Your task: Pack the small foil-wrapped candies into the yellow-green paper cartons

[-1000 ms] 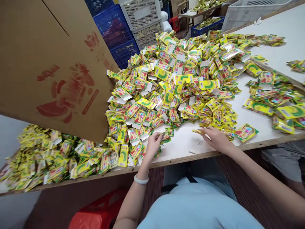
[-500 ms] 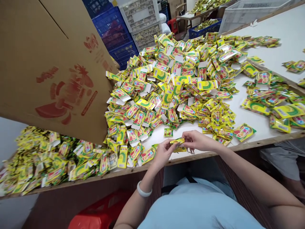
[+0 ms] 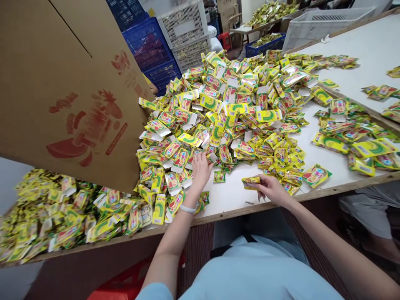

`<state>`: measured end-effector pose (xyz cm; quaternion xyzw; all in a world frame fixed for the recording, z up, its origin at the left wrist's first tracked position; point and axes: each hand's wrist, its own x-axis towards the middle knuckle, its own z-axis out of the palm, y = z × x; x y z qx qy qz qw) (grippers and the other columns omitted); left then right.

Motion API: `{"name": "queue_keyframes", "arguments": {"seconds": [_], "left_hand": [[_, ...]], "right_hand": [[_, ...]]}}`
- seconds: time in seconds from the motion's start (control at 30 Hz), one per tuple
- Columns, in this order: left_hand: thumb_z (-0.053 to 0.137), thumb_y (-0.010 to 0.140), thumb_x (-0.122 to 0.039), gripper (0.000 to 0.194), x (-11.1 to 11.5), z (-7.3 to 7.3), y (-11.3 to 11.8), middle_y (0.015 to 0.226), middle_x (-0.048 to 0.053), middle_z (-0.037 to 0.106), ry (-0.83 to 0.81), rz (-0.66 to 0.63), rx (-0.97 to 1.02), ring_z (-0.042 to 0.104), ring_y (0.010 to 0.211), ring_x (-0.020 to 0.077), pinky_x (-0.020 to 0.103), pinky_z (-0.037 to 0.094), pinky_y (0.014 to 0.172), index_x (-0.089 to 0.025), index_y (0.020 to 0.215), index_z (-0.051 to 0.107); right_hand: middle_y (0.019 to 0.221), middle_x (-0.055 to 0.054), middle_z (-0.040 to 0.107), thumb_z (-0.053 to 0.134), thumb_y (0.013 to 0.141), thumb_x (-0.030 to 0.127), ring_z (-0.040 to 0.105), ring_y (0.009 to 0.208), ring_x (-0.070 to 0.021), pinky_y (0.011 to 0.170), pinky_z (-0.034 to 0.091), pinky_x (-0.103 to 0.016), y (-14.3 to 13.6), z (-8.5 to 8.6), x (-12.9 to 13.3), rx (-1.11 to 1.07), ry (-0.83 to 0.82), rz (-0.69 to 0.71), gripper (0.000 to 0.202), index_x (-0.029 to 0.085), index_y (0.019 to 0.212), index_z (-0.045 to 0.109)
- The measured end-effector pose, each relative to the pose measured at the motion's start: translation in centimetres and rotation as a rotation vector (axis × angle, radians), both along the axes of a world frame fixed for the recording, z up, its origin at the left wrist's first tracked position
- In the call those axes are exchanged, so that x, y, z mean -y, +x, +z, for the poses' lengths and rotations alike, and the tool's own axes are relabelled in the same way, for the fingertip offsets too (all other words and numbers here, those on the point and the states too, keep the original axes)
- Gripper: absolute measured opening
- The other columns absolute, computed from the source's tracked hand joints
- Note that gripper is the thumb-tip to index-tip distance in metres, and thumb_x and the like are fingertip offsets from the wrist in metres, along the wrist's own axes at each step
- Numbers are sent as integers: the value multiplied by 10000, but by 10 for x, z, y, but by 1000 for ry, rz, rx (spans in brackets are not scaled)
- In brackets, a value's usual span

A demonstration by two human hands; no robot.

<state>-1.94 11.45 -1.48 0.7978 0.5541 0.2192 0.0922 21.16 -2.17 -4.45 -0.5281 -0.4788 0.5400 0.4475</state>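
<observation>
My right hand (image 3: 272, 190) pinches a few small yellow candy packets (image 3: 251, 182) stacked flat, held just above the white tabletop near its front edge. My left hand (image 3: 201, 170) reaches over the front of a big heap of yellow-green candy boxes (image 3: 215, 104), fingers apart. Its fingertips are at a box with a white flap (image 3: 212, 158); whether they grip it is hidden. Between the two hands lies one small green packet (image 3: 219, 176). Beyond my right hand sits a mound of small yellow packets (image 3: 283, 154).
A large brown carton (image 3: 78, 96) stands on the left, with more packets (image 3: 62, 212) heaped in front of it. Blue crates (image 3: 150, 46) and white crates (image 3: 184, 25) are stacked behind. More boxes (image 3: 371, 146) lie at right, along a wooden divider (image 3: 356, 102). A red stool (image 3: 121, 283) is below.
My left hand has let go of the small packets and moved forward and left to the heap of boxes. My right hand has moved right, still holding packets.
</observation>
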Motion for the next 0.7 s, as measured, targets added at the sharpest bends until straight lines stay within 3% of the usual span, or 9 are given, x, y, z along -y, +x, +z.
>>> {"name": "queue_keyframes", "arguments": {"seconds": [0.07,0.17,0.33,0.43,0.53,0.7], "left_hand": [[722,769,-133,310,-17,7,-10,1223,182,597,-50,39,33,452,1293,386,591,311,1101,-152,1046,582],[687,742,-82,235,-13,13,-15,1163,176,616,-113,14,124,495,1247,389,594,337,1081,-165,916,553],[548,861,-164,186,44,13,2,1025,106,698,-311,-121,325,680,957,242,396,552,835,-179,1043,513],[627,853,-312,284,77,16,17,827,48,703,-594,-260,570,692,709,191,327,568,662,-175,1053,480],[767,748,-413,524,98,25,25,766,-1,651,-836,-310,855,652,618,155,298,550,610,-182,1081,435],[809,732,-338,658,112,35,26,902,-8,636,-893,-292,884,658,674,138,294,554,667,-227,1206,365]], "right_hand": [[456,42,561,709,772,536,508,366,-110,360,372,-216,6,-2,2,28,1,-24,405,155,909,701],[464,52,546,728,767,506,476,357,-101,346,361,-216,9,4,3,-30,36,-103,381,163,929,695],[609,52,592,757,790,406,482,393,-85,348,395,-212,0,32,-4,-249,219,-164,312,204,1003,650],[742,31,610,742,819,356,488,428,-72,370,423,-216,-12,51,-14,-276,318,-98,276,215,1035,645],[894,-19,595,679,864,331,538,554,-91,424,453,-218,-17,68,-22,-134,409,47,182,198,988,674],[879,-48,599,602,900,182,600,787,-164,707,499,-279,-8,88,-19,412,478,327,136,185,926,736]]}}
